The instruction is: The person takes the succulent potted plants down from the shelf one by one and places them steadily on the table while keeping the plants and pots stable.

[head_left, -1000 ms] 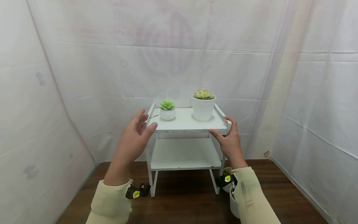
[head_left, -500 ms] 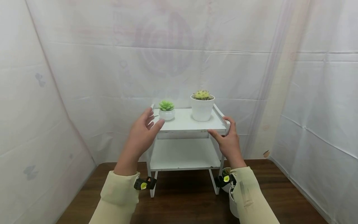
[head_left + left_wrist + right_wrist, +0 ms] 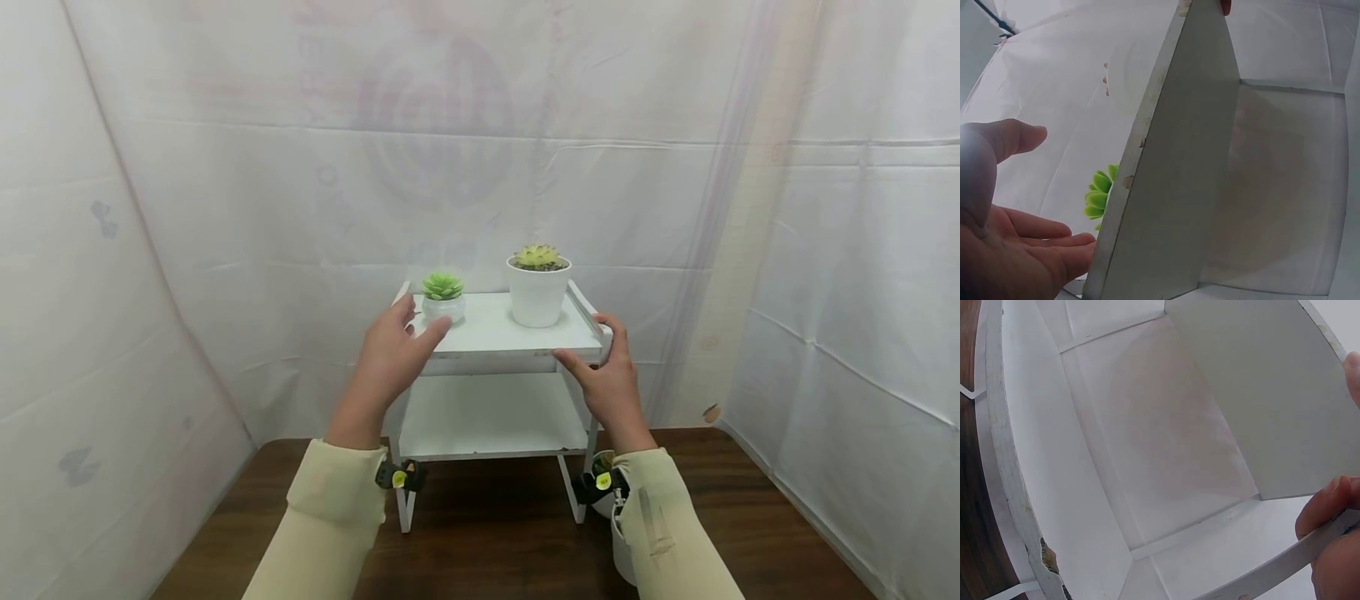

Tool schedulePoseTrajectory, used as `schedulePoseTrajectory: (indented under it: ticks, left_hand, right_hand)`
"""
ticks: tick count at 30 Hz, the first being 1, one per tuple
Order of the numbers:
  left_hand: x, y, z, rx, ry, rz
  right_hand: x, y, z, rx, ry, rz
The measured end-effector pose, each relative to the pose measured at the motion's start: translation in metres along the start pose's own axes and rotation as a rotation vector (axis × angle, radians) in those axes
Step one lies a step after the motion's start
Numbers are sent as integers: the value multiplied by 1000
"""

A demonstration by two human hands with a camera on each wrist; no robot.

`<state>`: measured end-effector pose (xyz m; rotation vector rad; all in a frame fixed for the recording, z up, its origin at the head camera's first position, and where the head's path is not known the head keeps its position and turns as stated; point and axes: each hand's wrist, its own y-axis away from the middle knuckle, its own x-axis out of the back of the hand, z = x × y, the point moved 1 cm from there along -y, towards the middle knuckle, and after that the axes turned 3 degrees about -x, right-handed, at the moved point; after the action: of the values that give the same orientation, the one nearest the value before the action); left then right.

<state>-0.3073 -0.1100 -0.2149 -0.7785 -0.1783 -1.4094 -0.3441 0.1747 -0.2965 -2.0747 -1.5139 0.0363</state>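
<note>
A white two-tier shelf (image 3: 495, 415) stands on the brown table. My right hand (image 3: 613, 392) grips its top tier at the front right corner, thumb at the front edge; in the right wrist view, fingers (image 3: 1329, 506) curl round the side rail. My left hand (image 3: 393, 354) is by the front left corner, thumb and fingers apart, close to a small white pot with a green succulent (image 3: 442, 287). The head view does not show whether it touches the pot. In the left wrist view, the board hides most of the succulent (image 3: 1099, 199). A larger white pot (image 3: 537, 298) holds a yellow-green succulent.
On the table (image 3: 480, 550), beside the shelf's right legs, are white pots (image 3: 622, 554), partly hidden by my right forearm. White sheeting (image 3: 450, 200) hangs behind and along both sides. The shelf's lower tier (image 3: 491, 417) lies below the hands.
My left hand has moved right and slightly forward, nearer the small succulent pot. My right hand keeps its grip on the shelf corner. The pots still stand on the top tier.
</note>
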Motion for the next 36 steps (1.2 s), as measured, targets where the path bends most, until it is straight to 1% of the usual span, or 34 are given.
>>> schedulePoseTrajectory:
  ticks: [3,7,12,18,23,27,36]
  left_hand:
    - [-2,-5,1,14,-30,6]
    - [-6,-10,2,35,-47,10]
    - [-9,-15,3,27,-72,19]
    - [-10,-20,6,56,-153,2]
    - [-9,-22,8,41,-214,-1]
    - [-11,-25,10,42,-243,12]
    - [-15,-34,13,98,-288,63]
  right_hand:
    - [0,0,0,2,7,6]
    - [0,0,0,3,14,9]
    - [1,1,-1,-4,15,6]
    - [1,2,-2,-2,4,4]
    - [-1,2,-2,4,-6,6]
    - [-1,1,-2,2,-12,1]
    - [-1,2,-5,6,-22,-3]
